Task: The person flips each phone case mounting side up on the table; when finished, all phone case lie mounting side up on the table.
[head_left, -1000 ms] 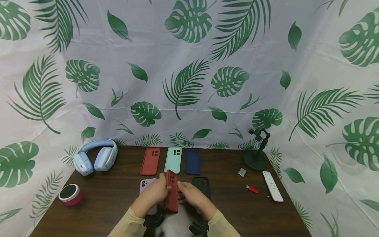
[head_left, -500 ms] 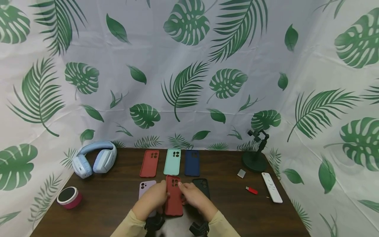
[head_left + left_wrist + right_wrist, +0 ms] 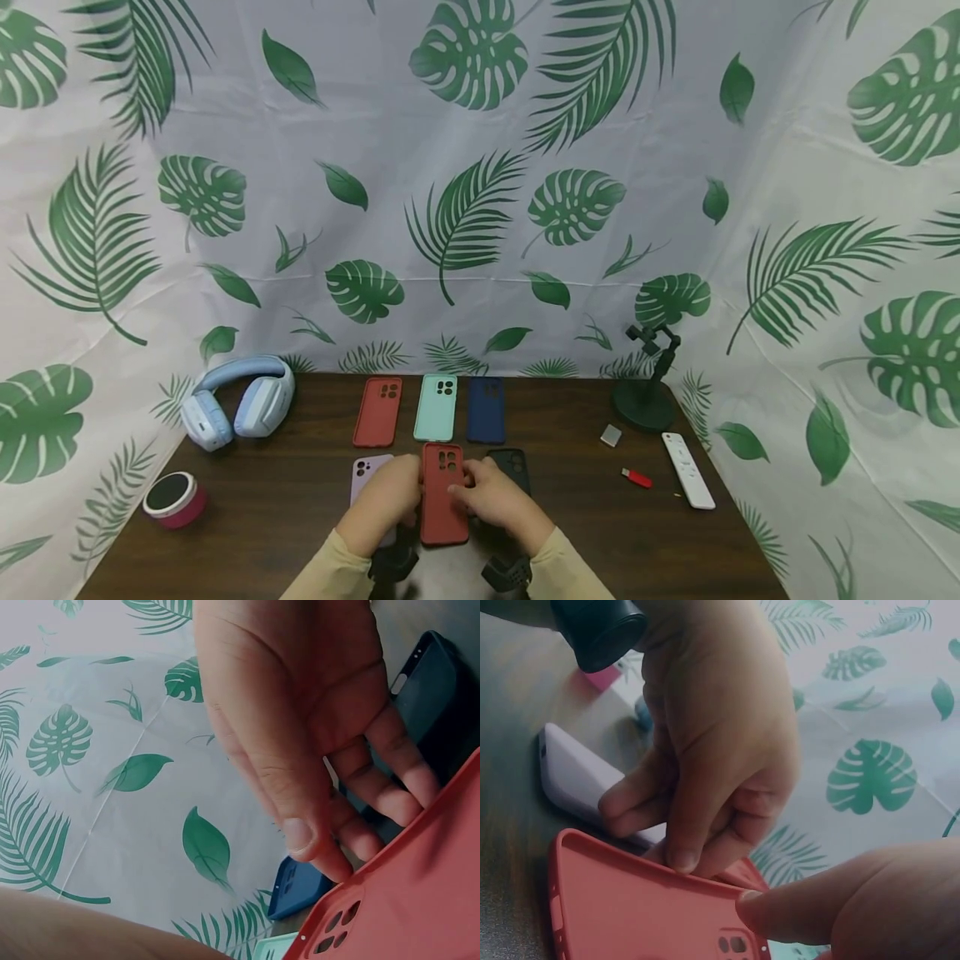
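Note:
A red phone case point(image 3: 445, 504), its camera cutouts at the far end, is between my two hands at the desk's front middle. My left hand point(image 3: 396, 492) holds its left edge. In the right wrist view, this left thumb point(image 3: 684, 855) lies against the rim. On the opposite edge, my right hand point(image 3: 498, 500) holds the case; its fingers point(image 3: 405, 806) are at the rim in the left wrist view. Under and beside my left hand lies a lilac phone case point(image 3: 365, 473), partly hidden. A black phone case point(image 3: 513, 467) lies partly behind my right hand.
Along the back stand out another red phone case point(image 3: 378, 412), a mint one point(image 3: 435, 408) and a blue one point(image 3: 486, 410). Headphones point(image 3: 258, 404) and a round pink-and-white object point(image 3: 176, 500) sit left. A black stand point(image 3: 645, 404), red USB stick point(image 3: 637, 477) and white remote point(image 3: 688, 471) lie right.
The red phone case has turned from a sideways tilt to face me more squarely. My right thumb has shifted from near the cutouts to lower down the case.

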Action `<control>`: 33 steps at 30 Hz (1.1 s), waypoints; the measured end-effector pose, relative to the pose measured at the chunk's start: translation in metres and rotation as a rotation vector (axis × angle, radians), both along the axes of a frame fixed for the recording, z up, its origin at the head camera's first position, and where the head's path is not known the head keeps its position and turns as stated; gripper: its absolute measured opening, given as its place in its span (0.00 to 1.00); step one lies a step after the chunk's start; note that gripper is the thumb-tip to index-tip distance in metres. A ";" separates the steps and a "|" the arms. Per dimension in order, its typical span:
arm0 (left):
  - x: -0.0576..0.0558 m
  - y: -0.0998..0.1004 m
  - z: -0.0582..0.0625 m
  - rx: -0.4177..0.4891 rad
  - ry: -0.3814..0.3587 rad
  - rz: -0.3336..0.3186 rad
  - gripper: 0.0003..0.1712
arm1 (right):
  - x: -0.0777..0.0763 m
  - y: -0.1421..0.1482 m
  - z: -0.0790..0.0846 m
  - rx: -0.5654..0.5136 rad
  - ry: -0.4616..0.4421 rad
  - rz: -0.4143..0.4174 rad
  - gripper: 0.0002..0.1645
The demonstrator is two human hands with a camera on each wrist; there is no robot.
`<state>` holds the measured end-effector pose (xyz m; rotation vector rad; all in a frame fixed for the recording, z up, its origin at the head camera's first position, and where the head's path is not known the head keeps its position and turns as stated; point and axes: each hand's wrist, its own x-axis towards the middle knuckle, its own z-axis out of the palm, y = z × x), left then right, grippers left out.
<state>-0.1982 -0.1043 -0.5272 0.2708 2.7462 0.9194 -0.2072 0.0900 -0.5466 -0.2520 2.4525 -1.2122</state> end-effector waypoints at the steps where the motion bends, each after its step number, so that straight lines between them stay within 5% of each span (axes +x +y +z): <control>1: 0.000 0.000 0.000 0.011 -0.003 0.006 0.08 | 0.000 0.000 0.000 -0.001 -0.003 -0.001 0.23; 14: 0.003 0.003 -0.005 -0.063 -0.001 0.021 0.13 | 0.004 0.001 0.003 -0.001 -0.015 -0.009 0.31; 24: 0.004 0.002 -0.006 -0.034 0.002 -0.004 0.15 | 0.004 0.002 0.002 -0.019 0.007 -0.016 0.29; 33: -0.006 -0.015 0.009 0.030 -0.166 0.025 0.23 | 0.004 0.002 0.006 -0.060 -0.002 -0.037 0.35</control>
